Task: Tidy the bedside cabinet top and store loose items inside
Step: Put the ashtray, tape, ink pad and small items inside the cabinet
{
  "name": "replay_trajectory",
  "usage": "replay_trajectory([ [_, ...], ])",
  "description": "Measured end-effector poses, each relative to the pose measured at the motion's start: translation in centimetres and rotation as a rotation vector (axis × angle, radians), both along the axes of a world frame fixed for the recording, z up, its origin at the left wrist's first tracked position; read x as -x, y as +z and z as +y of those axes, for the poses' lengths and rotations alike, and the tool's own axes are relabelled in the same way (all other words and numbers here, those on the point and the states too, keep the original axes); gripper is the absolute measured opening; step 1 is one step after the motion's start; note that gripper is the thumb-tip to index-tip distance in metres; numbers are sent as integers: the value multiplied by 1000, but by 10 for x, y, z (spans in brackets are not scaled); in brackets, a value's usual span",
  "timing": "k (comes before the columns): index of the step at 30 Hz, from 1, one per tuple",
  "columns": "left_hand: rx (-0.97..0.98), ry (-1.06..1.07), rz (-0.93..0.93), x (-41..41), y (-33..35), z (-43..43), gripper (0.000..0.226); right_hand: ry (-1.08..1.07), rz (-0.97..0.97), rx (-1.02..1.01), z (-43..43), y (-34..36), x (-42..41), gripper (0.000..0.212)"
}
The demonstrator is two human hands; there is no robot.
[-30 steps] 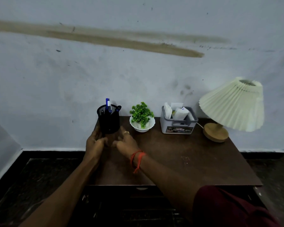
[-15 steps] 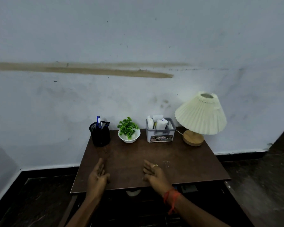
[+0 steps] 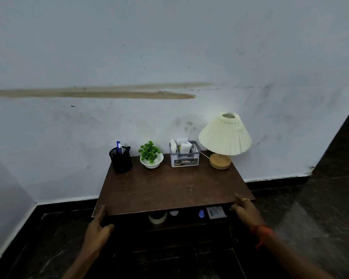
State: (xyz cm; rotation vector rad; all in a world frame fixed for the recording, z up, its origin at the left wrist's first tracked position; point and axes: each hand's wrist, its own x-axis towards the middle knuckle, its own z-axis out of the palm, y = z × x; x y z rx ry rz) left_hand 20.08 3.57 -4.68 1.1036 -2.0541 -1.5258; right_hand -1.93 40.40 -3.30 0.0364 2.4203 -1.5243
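Brown cabinet top (image 3: 169, 188) lies between left grip (image 3: 97, 230), right grip (image 3: 247, 210).

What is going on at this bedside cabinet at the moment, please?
A person is tidying it. The left hand and right hand rest on the front corners of the cabinet top. A pen holder, potted plant, grey box and lamp line its back edge. Small loose items lie in the space beneath it.

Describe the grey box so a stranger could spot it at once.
Find the brown cabinet top against the wall. Four things line its back edge; the box stands between the potted plant and the lamp. Only it is rectangular, grey, labelled.
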Motion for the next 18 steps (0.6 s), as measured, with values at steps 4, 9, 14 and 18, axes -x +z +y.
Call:
replay_trajectory([
  [4,114,8,-105,-48,10,-10,81,-63,108,-282,59,5,-5,48],
  [9,61,104,-182,-100,9,-10,72,-114,26,-355,117,-27,-8,57],
  [14,-6,101,-359,-124,-18,-16,68,-91,-81,-394,140,-58,-19,48],
  [18,42,16,-470,-135,-52,-33,87,-61,-105,-411,133,-56,-47,24],
])
